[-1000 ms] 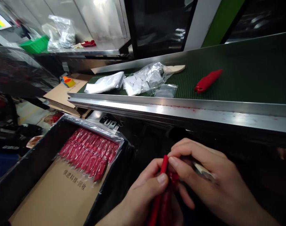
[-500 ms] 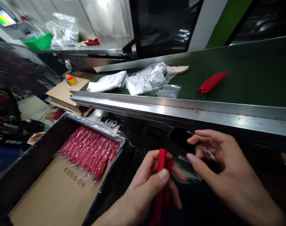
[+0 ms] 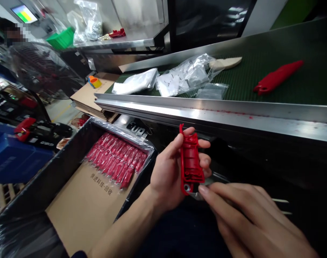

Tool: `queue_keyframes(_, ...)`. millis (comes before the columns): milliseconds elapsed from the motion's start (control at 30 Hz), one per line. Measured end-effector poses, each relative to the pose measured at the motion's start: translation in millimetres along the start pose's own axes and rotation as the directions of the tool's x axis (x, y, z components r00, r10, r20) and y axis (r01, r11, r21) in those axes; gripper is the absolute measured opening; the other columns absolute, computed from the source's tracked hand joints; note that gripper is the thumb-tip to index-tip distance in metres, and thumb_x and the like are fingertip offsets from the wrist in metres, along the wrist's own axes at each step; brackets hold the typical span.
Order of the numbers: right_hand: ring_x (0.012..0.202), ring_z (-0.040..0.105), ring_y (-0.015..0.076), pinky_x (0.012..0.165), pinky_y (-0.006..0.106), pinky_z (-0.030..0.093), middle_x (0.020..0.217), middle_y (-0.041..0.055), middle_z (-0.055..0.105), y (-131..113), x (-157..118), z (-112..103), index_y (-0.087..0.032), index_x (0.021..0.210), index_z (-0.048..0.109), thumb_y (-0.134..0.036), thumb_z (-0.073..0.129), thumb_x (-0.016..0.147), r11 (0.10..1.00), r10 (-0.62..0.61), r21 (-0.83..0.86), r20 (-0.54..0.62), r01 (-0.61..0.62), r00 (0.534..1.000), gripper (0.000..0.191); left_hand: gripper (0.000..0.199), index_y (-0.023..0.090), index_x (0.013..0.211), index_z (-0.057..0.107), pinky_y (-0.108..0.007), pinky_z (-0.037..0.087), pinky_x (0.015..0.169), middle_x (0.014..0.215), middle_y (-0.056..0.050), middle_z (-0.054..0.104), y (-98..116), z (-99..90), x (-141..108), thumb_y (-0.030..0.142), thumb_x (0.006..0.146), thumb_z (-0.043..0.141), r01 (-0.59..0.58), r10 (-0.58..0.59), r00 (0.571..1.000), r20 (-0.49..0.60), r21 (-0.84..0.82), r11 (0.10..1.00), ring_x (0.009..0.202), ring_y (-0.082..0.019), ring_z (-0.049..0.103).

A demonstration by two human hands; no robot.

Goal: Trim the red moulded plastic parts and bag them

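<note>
Across the palm of my left hand (image 3: 170,168) lies a red plastic handle shell (image 3: 190,157), its hollow ribbed inside turned up toward me. My thumb presses one long edge and my fingers curl around the other. A round metal piece shows in a hole at the shell's lower end. There, my right hand (image 3: 249,218) has its thumb and fingers closed, the tips at a thin shiny strip (image 3: 196,195) beside the shell. Most of what those fingers hold is hidden. On the belt lies another red handle (image 3: 279,77), apart from both hands.
A black-lined box (image 3: 133,209) at the left holds a cardboard sheet (image 3: 84,200) and rows of bagged red pieces (image 3: 115,157). Clear plastic bags (image 3: 185,77) and a beige piece (image 3: 228,63) lie on the green conveyor (image 3: 241,84), behind its metal rail (image 3: 206,107). Tape (image 3: 95,82) rests on stacked cardboard.
My left hand has lifted and turned the red shell so its inside faces me. My right hand has moved down and left, closing its fingers at the shell's lower end. The view has shifted right.
</note>
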State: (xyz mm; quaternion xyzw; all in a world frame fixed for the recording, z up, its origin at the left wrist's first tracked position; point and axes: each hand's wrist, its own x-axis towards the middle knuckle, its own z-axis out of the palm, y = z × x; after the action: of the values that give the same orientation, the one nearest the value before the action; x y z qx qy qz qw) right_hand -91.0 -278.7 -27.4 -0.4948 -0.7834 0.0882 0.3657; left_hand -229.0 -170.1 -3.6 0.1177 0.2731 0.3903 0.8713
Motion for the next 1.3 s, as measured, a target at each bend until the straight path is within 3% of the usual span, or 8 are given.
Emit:
queue_keyframes(500, 0.108, 0.055, 0.019, 0.087, 0.035, 0.045, 0.117, 0.0103, 0.061, 19, 2, -2, -0.013, 0.127, 0.06, 0.002, 0.057, 0.085, 0.994, -0.095, -0.039, 0.071, 0.098, 0.993, 0.045, 0.029, 0.023, 0.113, 0.057, -0.027, 0.04, 0.058, 0.095, -0.004, 0.057, -3, 3.0, 0, 0.038, 0.1, 0.035, -0.016, 0.016, 1.0, 0.01, 0.014, 1.0, 0.06, -0.011, 0.05)
queue_keyframes(700, 0.11, 0.056, 0.0193, 0.084, 0.033, 0.048, 0.117, 0.0096, 0.059, 20, -2, -3, -0.015, 0.123, 0.062, 0.003, 0.053, 0.085, 0.998, -0.036, 0.046, 0.015, 0.035, 0.999, 0.043, 0.029, 0.02, 0.114, 0.057, -0.026, 0.041, 0.055, 0.097, -0.005, 0.057, -1, 0.4, 2, 0.038, 0.099, 0.04, -0.002, 0.001, 1.0, -0.029, -0.048, 0.999, 0.062, -0.012, 0.051)
queue_keyframes(867, 0.11, 0.06, 0.021, 0.084, 0.033, 0.05, 0.12, 0.0077, 0.061, 35, -3, -12, -0.019, 0.126, 0.061, 0.0, 0.055, 0.085, 0.995, -0.076, 0.066, -0.026, 0.078, 0.997, 0.046, 0.029, 0.017, 0.114, 0.059, -0.026, 0.042, 0.054, 0.095, -0.005, 0.059, 2, -4.5, 7, 0.036, 0.098, 0.042, -0.001, -0.004, 0.999, -0.054, -0.096, 0.995, 0.061, -0.012, 0.052)
queue_keyframes(967, 0.106, 0.062, 0.0215, 0.088, 0.035, 0.048, 0.119, 0.0071, 0.064, 63, 13, -33, -0.02, 0.126, 0.063, -0.002, 0.058, 0.086, 0.986, -0.027, -0.168, -0.134, 0.004, 0.991, 0.045, 0.029, 0.017, 0.117, 0.06, -0.026, 0.043, 0.053, 0.094, -0.006, 0.062, 5, -3.8, 10, 0.031, 0.097, 0.046, -0.045, 0.035, 0.983, -0.182, -0.047, 0.998, 0.059, -0.012, 0.053)
queue_keyframes(1033, 0.106, 0.063, 0.0221, 0.091, 0.038, 0.046, 0.118, 0.0056, 0.066, 90, 29, -59, -0.022, 0.123, 0.064, -0.006, 0.059, 0.088, 0.918, 0.025, -0.378, -0.238, -0.116, 0.971, 0.039, 0.029, 0.018, 0.12, 0.06, -0.026, 0.047, 0.056, 0.094, -0.007, 0.063, 8, -5.0, 10, 0.028, 0.095, 0.05, -0.079, 0.087, 0.948, -0.307, 0.039, 0.996, 0.062, -0.013, 0.057)
queue_keyframes(1100, 0.107, 0.063, 0.0238, 0.091, 0.04, 0.044, 0.116, 0.0046, 0.068, 121, 46, -92, -0.024, 0.116, 0.067, -0.015, 0.057, 0.092, 0.821, 0.064, -0.527, -0.302, -0.222, 0.951, 0.028, 0.032, 0.02, 0.123, 0.059, -0.026, 0.05, 0.059, 0.096, -0.007, 0.065, 9, -10.1, 10, 0.028, 0.092, 0.057, -0.087, 0.13, 0.923, -0.363, 0.131, 0.987, 0.068, -0.014, 0.062)
queue_keyframes(1200, 0.093, 0.067, 0.0229, 0.08, 0.038, 0.049, 0.104, 0.0024, 0.072, 163, 66, -136, -0.025, 0.104, 0.07, -0.028, 0.051, 0.095, 0.769, 0.152, -0.587, -0.219, -0.255, 0.964, 0.021, 0.04, 0.025, 0.119, 0.056, -0.026, 0.051, 0.06, 0.094, -0.004, 0.067, 6, -22.7, 10, 0.031, 0.083, 0.07, -0.12, 0.189, 0.923, -0.336, 0.214, 0.969, 0.068, -0.015, 0.065)
queue_keyframes(1300, 0.082, 0.069, 0.0236, 0.072, 0.039, 0.052, 0.098, 0.0018, 0.073, 185, 89, -147, -0.025, 0.099, 0.071, -0.035, 0.05, 0.092, 0.797, 0.233, -0.557, -0.077, -0.235, 0.97, 0.024, 0.05, 0.024, 0.111, 0.056, -0.027, 0.051, 0.059, 0.093, -0.003, 0.069, -3, -35.5, 8, 0.037, 0.07, 0.082, -0.162, 0.241, 0.916, -0.32, 0.254, 0.954, 0.067, -0.017, 0.065)
